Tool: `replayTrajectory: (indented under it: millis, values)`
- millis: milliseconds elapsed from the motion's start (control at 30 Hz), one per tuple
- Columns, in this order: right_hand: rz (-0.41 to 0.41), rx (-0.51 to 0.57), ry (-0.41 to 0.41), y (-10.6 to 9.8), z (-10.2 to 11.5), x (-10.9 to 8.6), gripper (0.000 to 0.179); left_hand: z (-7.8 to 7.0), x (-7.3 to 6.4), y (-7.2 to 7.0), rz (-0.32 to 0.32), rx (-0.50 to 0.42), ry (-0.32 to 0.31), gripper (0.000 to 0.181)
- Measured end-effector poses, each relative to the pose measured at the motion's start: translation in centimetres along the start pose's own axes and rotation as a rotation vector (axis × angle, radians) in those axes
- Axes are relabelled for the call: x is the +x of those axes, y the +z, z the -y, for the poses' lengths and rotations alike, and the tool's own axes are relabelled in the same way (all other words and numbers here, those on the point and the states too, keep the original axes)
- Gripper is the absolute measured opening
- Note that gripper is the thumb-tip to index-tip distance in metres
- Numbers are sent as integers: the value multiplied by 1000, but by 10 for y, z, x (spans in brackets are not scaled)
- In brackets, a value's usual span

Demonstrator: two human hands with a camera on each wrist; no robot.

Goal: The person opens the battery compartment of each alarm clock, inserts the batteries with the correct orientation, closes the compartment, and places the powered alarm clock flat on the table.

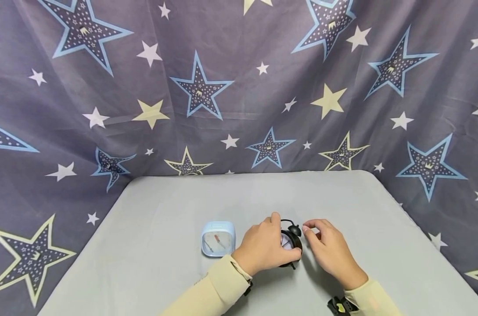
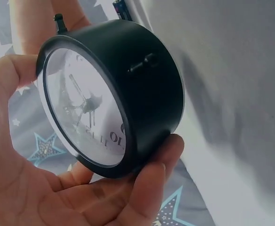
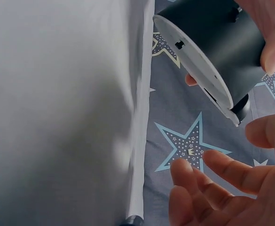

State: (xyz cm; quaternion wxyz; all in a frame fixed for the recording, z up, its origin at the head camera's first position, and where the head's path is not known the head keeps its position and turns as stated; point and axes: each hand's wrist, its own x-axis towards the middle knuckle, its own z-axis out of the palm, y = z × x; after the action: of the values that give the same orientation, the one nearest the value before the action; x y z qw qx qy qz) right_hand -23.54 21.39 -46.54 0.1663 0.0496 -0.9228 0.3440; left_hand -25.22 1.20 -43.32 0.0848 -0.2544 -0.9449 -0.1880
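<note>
A black twin-bell alarm clock (image 1: 287, 241) is in my left hand (image 1: 264, 245), fingers across its top and thumb low on the front. In the left wrist view the round white dial of the clock (image 2: 88, 106) faces the palm, its numerals upside down, with short black feet on the casing. My right hand (image 1: 331, 250) is just right of the clock, thumb and forefinger near a bell. In the right wrist view, loosely bent fingers (image 3: 222, 179) hold nothing, apart from the clock's pale back (image 3: 193, 61), which has a small black key.
A light blue square clock (image 1: 218, 239) stands upright on the table left of my left hand. The grey-covered table (image 1: 175, 202) meets a dark star-patterned curtain (image 1: 239, 87) at the back and sides. Black wrist straps (image 1: 339, 306) sit at the cuffs.
</note>
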Motion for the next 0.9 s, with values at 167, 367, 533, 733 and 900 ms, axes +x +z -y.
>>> replayTrajectory:
  millis: [167, 367, 533, 733, 900]
  values:
    - [-4, -2, -1, 1, -1, 0, 25, 0, -1, 0, -15, 16, 25, 67]
    - [-3, -3, -7, 0, -2, 0, 26, -1, -2, -2, 7, 15, 36, 86]
    - [-4, 0, -10, 0, -2, 0, 25, 1, -3, -1, 10, -24, 44, 83]
    - [-1, -3, -8, 0, -3, -1, 25, 3, -5, 0, -10, -76, 57, 83]
    - [-1, 4, -8, 1, -3, 0, 26, 6, -6, 1, -38, -108, 83, 86]
